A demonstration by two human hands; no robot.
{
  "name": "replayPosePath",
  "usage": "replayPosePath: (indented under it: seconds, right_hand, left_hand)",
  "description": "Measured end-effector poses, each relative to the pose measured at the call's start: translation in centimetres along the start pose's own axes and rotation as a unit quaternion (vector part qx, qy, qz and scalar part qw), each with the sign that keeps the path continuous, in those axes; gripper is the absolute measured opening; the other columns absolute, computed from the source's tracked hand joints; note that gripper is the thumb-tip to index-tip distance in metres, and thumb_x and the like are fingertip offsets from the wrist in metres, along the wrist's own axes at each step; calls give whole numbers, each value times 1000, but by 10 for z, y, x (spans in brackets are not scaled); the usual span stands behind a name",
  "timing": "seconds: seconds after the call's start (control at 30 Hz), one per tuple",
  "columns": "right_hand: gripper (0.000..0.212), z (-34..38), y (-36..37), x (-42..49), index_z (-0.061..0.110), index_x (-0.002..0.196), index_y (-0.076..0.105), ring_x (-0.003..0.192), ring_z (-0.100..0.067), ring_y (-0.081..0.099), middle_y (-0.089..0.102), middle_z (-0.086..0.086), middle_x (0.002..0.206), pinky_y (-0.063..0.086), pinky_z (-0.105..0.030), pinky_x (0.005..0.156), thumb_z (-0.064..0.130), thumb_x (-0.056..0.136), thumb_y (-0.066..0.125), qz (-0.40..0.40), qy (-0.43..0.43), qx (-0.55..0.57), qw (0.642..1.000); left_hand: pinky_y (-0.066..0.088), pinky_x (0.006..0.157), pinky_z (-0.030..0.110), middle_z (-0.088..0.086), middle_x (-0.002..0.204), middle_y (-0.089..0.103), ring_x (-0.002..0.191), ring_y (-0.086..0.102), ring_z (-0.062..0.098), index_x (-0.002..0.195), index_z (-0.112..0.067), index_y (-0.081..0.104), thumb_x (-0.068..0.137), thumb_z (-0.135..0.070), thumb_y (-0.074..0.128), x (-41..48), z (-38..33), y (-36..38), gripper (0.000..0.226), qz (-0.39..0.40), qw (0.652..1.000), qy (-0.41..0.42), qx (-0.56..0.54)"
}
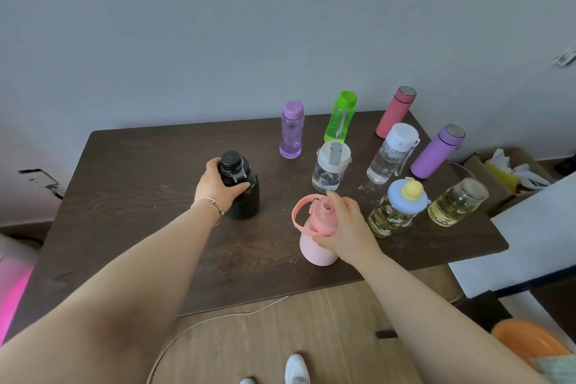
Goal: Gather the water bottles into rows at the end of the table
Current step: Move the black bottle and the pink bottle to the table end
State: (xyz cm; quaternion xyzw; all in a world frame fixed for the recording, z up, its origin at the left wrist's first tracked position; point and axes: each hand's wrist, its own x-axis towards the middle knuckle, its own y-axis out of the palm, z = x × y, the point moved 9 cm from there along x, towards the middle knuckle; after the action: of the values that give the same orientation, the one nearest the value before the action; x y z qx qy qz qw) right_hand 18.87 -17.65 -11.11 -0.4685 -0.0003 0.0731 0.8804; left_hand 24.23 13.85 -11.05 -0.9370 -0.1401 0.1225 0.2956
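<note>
Dark table (131, 165) carries eight bottles grouped right. Left hand (218, 185) clasps the black bottle (241, 187), right hand (349, 227) clasps the pink jug (318, 234); both probably need sliding right into the rows.

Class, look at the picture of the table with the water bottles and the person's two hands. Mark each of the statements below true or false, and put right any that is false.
1. The left hand grips the black bottle. True.
2. The right hand rests on the green bottle. False: it holds the pink handled bottle; the green one stands untouched at the far edge.
3. Every bottle on the table stands upright. True.
4. The bottle with the blue lid and yellow knob lies left of the black bottle. False: it stands well to the right, beside the yellowish jar.
</note>
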Motion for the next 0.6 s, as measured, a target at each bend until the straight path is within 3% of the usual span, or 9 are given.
replayPosePath:
  seconds: [0.17,0.33,0.6]
  right_hand:
    - [101,2,-1,11,40,145,23,121,-20,46,34,1,137,44,-29,94,42,65,85,15,-13,4,1000]
    - [101,6,3,24,37,146,25,124,-22,46,34,0,138,44,-31,97,48,65,84,21,-16,19,999]
    - [104,45,6,66,35,146,25,124,-19,44,39,0,135,42,-33,101,55,63,83,35,-56,34,997]
  left_hand:
    - [44,98,35,-3,134,56,120,53,25,141,-28,34,70,-35,85,-1,-4,-1,88,-1,1000,7,-10]
    - [44,92,32,-4,130,58,117,55,23,136,-27,38,66,-38,86,0,-4,-3,85,-18,1000,14,2]
    - [47,95,37,-4,126,60,114,56,23,131,-28,42,65,-39,86,-12,13,-28,80,-99,995,-17,-17]
